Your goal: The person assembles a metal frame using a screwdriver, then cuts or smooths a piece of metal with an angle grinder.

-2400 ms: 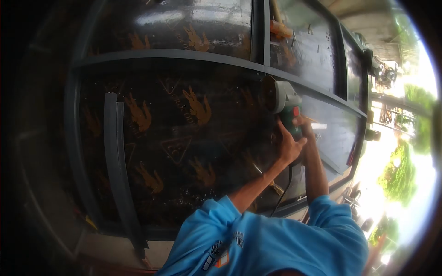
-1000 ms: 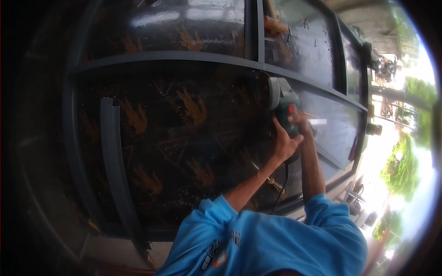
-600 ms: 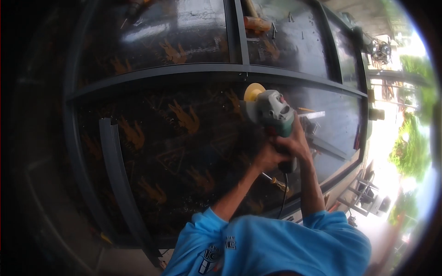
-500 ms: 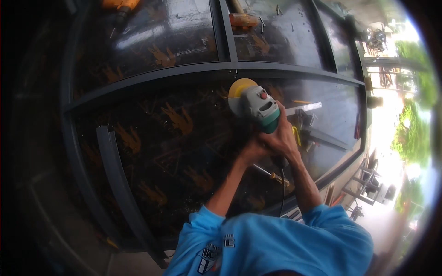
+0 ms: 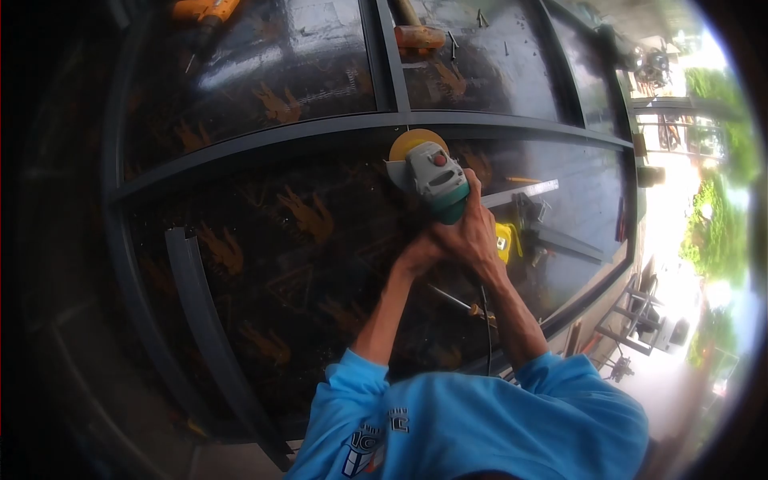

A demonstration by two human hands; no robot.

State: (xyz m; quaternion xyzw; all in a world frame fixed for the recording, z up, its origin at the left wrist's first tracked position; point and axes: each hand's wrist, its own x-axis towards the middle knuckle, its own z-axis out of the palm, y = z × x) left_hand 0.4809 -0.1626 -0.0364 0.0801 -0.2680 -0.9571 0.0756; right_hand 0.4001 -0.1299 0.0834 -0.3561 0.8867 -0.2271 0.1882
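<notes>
Both of my hands are on an angle grinder (image 5: 438, 178) with a grey head, a green body and a yellow disc (image 5: 414, 139). My right hand (image 5: 474, 232) is wrapped round the body from the right. My left hand (image 5: 426, 250) grips it from the left and below, its fingers mostly hidden. The disc is at the grey metal crossbar (image 5: 320, 128), near the joint with an upright bar; whether it touches cannot be made out. A power cord (image 5: 488, 336) runs back from the grinder under my right forearm.
On the dark panel lie a screwdriver (image 5: 456, 299), a yellow tape measure (image 5: 504, 240), a metal ruler (image 5: 528, 192), a pencil (image 5: 524, 180) and a loose grey channel (image 5: 200, 296). Beyond the crossbar are an orange drill (image 5: 210, 11), a hammer (image 5: 418, 37) and several screws (image 5: 454, 46).
The grinder and both hands have moved slightly left and up, bringing the disc closer to the crossbar. More of the tape measure shows beside my right hand.
</notes>
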